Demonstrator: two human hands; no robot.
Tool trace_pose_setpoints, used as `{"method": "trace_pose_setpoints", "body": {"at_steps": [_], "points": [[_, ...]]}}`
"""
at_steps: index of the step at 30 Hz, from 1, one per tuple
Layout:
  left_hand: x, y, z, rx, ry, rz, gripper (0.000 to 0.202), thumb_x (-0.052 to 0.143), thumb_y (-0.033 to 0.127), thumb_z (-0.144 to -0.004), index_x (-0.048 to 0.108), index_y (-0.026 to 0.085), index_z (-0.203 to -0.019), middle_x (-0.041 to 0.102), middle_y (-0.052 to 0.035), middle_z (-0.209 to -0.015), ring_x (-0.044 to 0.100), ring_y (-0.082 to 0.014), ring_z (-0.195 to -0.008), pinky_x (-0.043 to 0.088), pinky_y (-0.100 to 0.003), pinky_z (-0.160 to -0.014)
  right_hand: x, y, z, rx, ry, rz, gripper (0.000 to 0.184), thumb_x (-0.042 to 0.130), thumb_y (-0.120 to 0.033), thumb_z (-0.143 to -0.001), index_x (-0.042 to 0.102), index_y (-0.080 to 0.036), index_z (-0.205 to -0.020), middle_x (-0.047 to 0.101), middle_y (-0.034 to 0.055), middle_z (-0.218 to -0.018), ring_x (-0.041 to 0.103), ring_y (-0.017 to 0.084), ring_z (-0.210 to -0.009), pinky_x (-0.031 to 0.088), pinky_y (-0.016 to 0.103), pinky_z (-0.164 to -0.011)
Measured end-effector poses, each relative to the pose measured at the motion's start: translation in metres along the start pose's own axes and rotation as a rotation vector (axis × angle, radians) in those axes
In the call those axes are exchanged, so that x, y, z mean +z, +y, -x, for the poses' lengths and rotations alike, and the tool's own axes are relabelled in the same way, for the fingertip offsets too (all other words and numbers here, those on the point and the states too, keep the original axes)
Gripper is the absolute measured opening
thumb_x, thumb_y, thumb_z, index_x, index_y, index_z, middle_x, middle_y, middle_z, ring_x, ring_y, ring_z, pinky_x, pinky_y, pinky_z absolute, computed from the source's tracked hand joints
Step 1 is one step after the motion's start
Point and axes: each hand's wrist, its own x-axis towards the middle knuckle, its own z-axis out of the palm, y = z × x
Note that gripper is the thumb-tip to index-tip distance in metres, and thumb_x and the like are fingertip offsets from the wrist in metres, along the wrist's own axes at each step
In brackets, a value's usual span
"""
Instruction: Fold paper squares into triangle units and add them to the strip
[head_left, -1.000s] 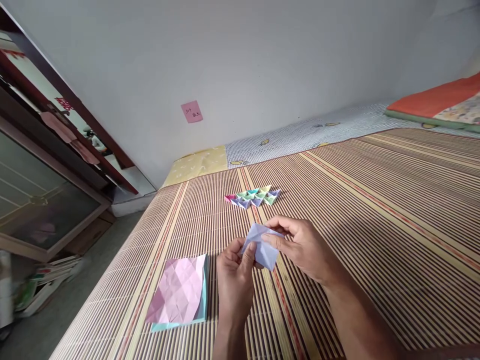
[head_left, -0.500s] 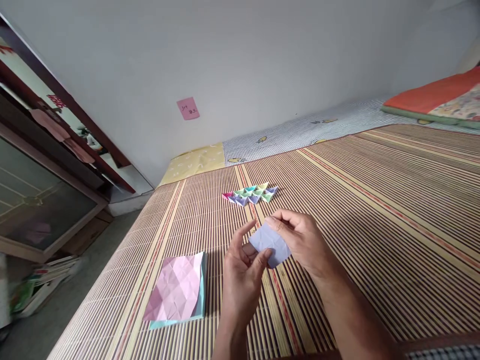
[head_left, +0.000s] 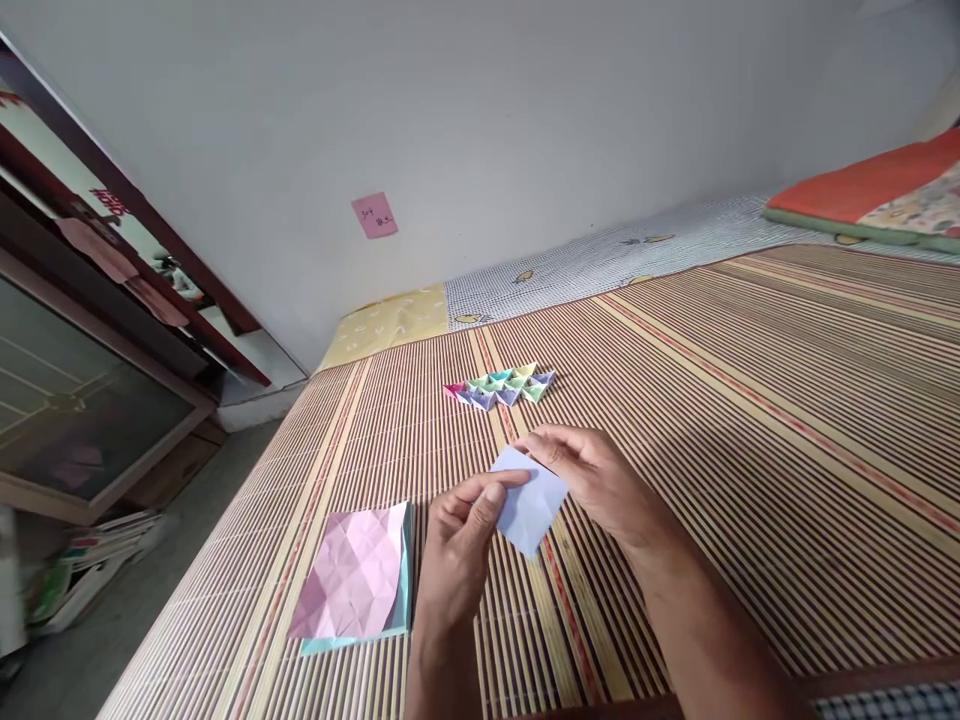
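Observation:
Both my hands hold a small pale lavender folded paper point(head_left: 530, 508) just above a striped bamboo mat point(head_left: 750, 400). My left hand point(head_left: 457, 550) pinches its left edge between thumb and fingers. My right hand point(head_left: 596, 480) grips its upper right corner with closed fingertips. Beyond the hands, a cluster of small folded paper pieces point(head_left: 501, 386) in pink, purple, green and blue lies on the mat. To the left of my left hand sits a creased pink paper sheet point(head_left: 358, 572) stacked on a light blue sheet.
The mat covers a bed with a yellow and a checked sheet point(head_left: 600, 265) along a white wall bearing a pink sticky note point(head_left: 373, 215). An orange cushion point(head_left: 877, 190) lies at far right. A dark wooden cabinet point(head_left: 82, 330) and stacked books point(head_left: 82, 570) stand left.
The lavender paper was partly unfolded a second ago; it now looks flatter and lower. My left hand shifted from cupping it underneath to pinching its left edge.

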Motion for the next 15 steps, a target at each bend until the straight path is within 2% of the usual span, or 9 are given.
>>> {"method": "trace_pose_setpoints", "body": {"at_steps": [3,5,8,10,12,15], "points": [[-0.003,0.000,-0.002,0.023,0.073,0.075,0.029,0.071,0.041,-0.093,0.085,0.018,-0.105,0.078,-0.0093,-0.091,0.066,-0.0173,-0.080,0.050,-0.024,-0.071,-0.008,0.001,0.001,-0.032,0.004,-0.004,0.032,0.056,-0.046,-0.102,0.073,-0.022,-0.112,0.073,0.0035,-0.090,0.068,0.016,-0.081,0.053,0.028,-0.073],[-0.005,0.000,-0.004,0.010,0.131,0.134,0.034,0.074,0.045,-0.090,0.085,0.015,-0.101,0.079,-0.0111,-0.093,0.068,-0.0186,-0.083,0.053,-0.025,-0.073,-0.012,0.000,0.002,-0.095,-0.028,0.004,0.027,0.057,-0.040,-0.102,0.072,-0.024,-0.119,0.074,0.0052,-0.103,0.070,0.019,-0.096,0.056,0.032,-0.085],[-0.006,-0.001,-0.009,-0.038,0.183,0.228,0.043,0.075,0.051,-0.087,0.085,0.010,-0.097,0.080,-0.0153,-0.099,0.072,-0.0221,-0.088,0.056,-0.028,-0.080,-0.016,-0.004,0.004,-0.205,-0.119,0.080,0.023,0.062,-0.027,-0.098,0.073,-0.028,-0.119,0.067,0.0060,-0.128,0.064,0.023,-0.122,0.051,0.040,-0.105],[-0.007,-0.003,-0.012,-0.076,0.174,0.277,0.049,0.074,0.054,-0.087,0.084,0.007,-0.096,0.080,-0.0182,-0.102,0.074,-0.0250,-0.091,0.057,-0.031,-0.083,-0.015,-0.008,0.006,-0.242,-0.155,0.198,0.025,0.067,-0.021,-0.094,0.075,-0.030,-0.115,0.062,0.0043,-0.136,0.059,0.024,-0.129,0.044,0.044,-0.113],[-0.008,-0.006,-0.014,-0.103,0.162,0.318,0.049,0.074,0.053,-0.087,0.083,0.006,-0.097,0.080,-0.0195,-0.101,0.075,-0.0278,-0.093,0.058,-0.033,-0.085,-0.012,-0.013,0.008,-0.241,-0.183,0.306,0.027,0.071,-0.017,-0.090,0.076,-0.031,-0.113,0.059,0.0026,-0.139,0.058,0.024,-0.130,0.041,0.046,-0.116],[-0.010,-0.009,-0.015,-0.124,0.151,0.365,0.046,0.074,0.050,-0.088,0.082,0.006,-0.098,0.081,-0.0187,-0.094,0.076,-0.0296,-0.092,0.060,-0.034,-0.081,-0.005,-0.018,0.009,-0.222,-0.216,0.386,0.026,0.073,-0.014,-0.087,0.076,-0.030,-0.107,0.059,0.0025,-0.138,0.059,0.024,-0.128,0.044,0.046,-0.113]]}}
